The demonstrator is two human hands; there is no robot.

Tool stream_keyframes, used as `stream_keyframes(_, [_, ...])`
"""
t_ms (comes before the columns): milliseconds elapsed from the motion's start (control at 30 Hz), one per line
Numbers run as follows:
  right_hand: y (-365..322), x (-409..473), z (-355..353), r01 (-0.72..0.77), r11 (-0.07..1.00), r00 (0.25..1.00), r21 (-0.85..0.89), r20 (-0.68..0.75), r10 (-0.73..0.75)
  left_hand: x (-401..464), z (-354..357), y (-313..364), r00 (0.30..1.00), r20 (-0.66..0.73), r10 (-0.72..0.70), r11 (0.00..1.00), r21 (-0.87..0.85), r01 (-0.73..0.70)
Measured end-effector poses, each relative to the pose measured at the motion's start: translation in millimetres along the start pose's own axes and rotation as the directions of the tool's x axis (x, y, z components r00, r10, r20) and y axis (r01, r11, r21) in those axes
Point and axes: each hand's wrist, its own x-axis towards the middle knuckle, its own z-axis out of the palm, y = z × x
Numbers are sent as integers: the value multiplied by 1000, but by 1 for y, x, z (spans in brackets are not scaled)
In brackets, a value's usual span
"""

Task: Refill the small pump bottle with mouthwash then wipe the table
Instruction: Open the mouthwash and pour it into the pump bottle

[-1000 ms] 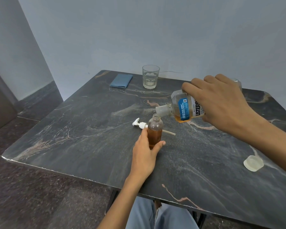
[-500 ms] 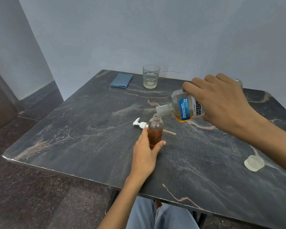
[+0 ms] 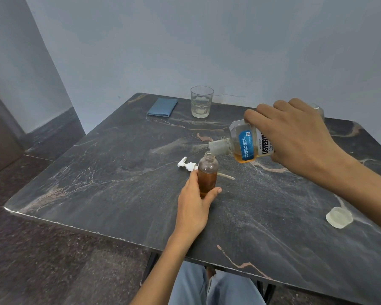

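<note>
Item 1, nearest: your left hand [image 3: 193,209], grip wrapped round the base of the small clear plastic pump bottle [image 3: 207,172], upright on the dark marbled stone counter [image 3: 97,183]. Amber fill stands about two-thirds up, barely changed over the last second.

Item 2, just behind that grip: white pump head with dip tube [image 3: 188,165], lying flat.

Item 3, above and right of it: your right hand [image 3: 295,137], grip clasping the tilted clear mouthwash bottle with blue label [image 3: 244,146], mouth just over the open neck, tilt unchanged. Pouring looks unfinished.

Item 4, far right: translucent cap [image 3: 339,217].

Item 5, farthest: folded blue cloth [image 3: 162,107] for wiping, untouched.
</note>
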Motion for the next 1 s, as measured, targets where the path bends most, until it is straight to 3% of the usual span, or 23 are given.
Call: stream_keyframes(1000, [-1, 2, -9, 8, 1000, 999, 13, 39, -8, 0, 1, -2, 1000, -13, 18, 1000, -2, -18])
